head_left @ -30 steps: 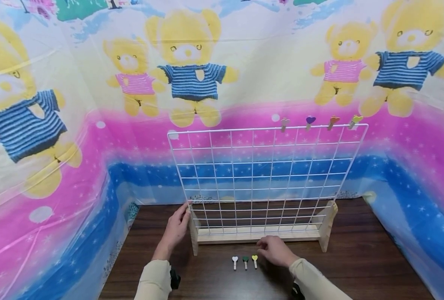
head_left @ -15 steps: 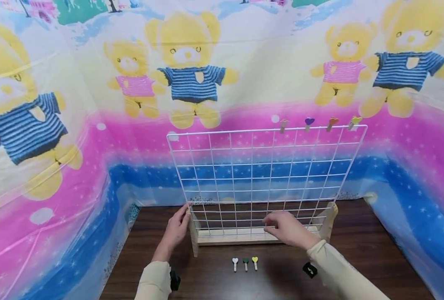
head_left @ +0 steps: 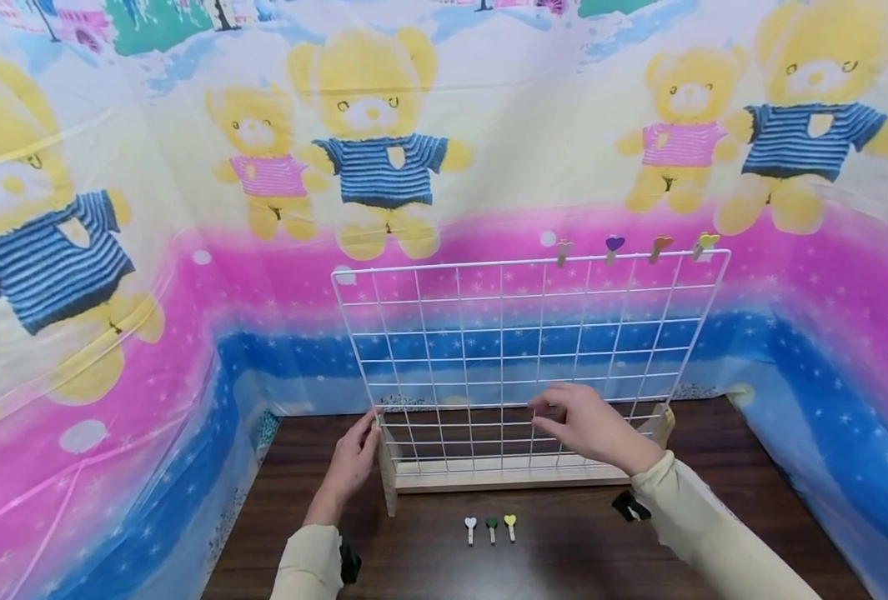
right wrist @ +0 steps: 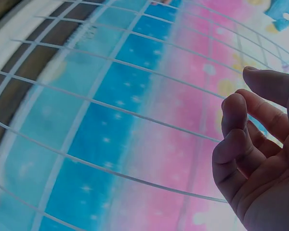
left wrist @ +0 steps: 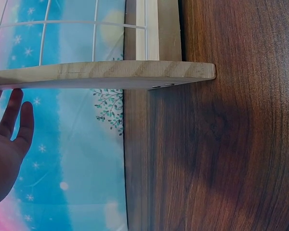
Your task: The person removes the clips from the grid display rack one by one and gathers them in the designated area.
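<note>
A white wire grid rack [head_left: 501,333] stands upright in a wooden base [head_left: 511,482]. Along its top bar are clipped heart clothespins: a pale one [head_left: 564,247], a purple one [head_left: 614,243], an orange one [head_left: 662,242] and a yellow one [head_left: 707,241]. On the table in front lie a white heart clothespin [head_left: 470,524], a dark green one [head_left: 492,524] and another yellow one [head_left: 510,522]. My left hand [head_left: 349,454] touches the left wooden upright [left wrist: 111,74] with extended fingers. Before the grid's lower middle, my right hand [head_left: 582,421] hovers, loosely curled, nothing visible between thumb and fingers [right wrist: 233,108].
The dark wood table [head_left: 301,467] lies beneath the rack. Behind and at both sides hangs a printed cloth [head_left: 534,158] with teddy bears. The right upright [head_left: 663,425] of the rack is partly hidden behind my right hand and wrist.
My right hand has risen from beside the clothespins on the table to in front of the grid, shifting slightly right. The left hand stays at the upright, and the clothespins keep their places.
</note>
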`<state>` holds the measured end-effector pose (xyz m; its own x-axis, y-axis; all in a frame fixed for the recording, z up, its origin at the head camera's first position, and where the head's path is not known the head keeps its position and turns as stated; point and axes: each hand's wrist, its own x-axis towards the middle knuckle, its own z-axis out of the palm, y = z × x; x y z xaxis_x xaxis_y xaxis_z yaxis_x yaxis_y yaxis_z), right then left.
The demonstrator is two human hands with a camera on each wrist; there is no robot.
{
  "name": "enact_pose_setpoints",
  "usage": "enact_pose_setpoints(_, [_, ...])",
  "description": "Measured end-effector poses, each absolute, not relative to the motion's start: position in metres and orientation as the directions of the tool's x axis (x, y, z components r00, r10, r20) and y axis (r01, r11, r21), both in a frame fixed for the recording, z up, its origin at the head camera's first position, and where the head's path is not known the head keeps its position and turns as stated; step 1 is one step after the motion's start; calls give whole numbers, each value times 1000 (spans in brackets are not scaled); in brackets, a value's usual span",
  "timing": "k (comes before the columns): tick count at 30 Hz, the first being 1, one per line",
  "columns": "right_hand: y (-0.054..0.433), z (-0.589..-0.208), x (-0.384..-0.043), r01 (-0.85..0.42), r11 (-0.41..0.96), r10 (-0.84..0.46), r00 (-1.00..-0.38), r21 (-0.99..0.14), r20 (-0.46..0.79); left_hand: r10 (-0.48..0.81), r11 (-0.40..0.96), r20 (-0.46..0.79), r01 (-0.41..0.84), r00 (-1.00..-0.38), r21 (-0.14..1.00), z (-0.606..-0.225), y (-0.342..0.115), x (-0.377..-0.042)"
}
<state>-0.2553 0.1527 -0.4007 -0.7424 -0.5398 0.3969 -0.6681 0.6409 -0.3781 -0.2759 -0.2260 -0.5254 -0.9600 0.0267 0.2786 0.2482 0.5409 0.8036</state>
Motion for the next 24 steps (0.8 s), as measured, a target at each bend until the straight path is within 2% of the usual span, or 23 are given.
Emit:
enact_pose_setpoints(9, [157, -354, -254, -720, 613, -536, -681, -325, 500, 31, 540, 300, 268, -954, 798, -526, -226, -277])
enact_pose_setpoints(20, [166, -296, -256, -749, 613, -470, -602, -252, 645, 33, 534, 295, 266, -955, 802, -526, -226, -278])
enact_pose_setpoints(24, [165, -275, -257, -771, 597, -455, -553, -222, 698, 34, 534, 297, 268, -954, 802, -528, -227, -278])
